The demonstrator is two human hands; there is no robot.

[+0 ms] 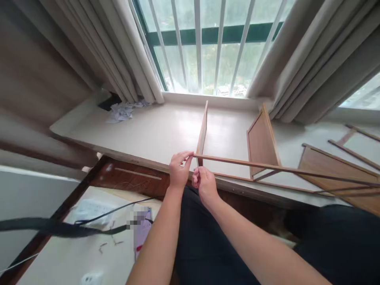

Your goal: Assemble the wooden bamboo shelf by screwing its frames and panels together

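Head view: we look down at our two bare arms reaching to a pale window sill (142, 134) at mid-frame.
Left hand: our left hand (179, 171) pinches the near end of a long thin brown wooden panel (267, 166), thumb and forefinger closed on its upper edge at frame centre.
Right hand: our right hand (203, 183) is curled just below and right of the left, fingertips drawn together under the panel's end; we cannot tell whether it grips something small.
Panel: it runs edge-on from centre to the right border, and meets an upright brown wooden board (202, 132) that stands on the sill and points toward the window.
Other boards: a second upright brown wooden board (263, 142) stands right of centre; flat brown wooden boards (335, 166) lie at the right edge.
Surroundings: beige curtains (311, 59) frame the barred window (198, 43); crumpled white paper (123, 111) lies at upper left; a black cable (59, 227) crosses the lower left.
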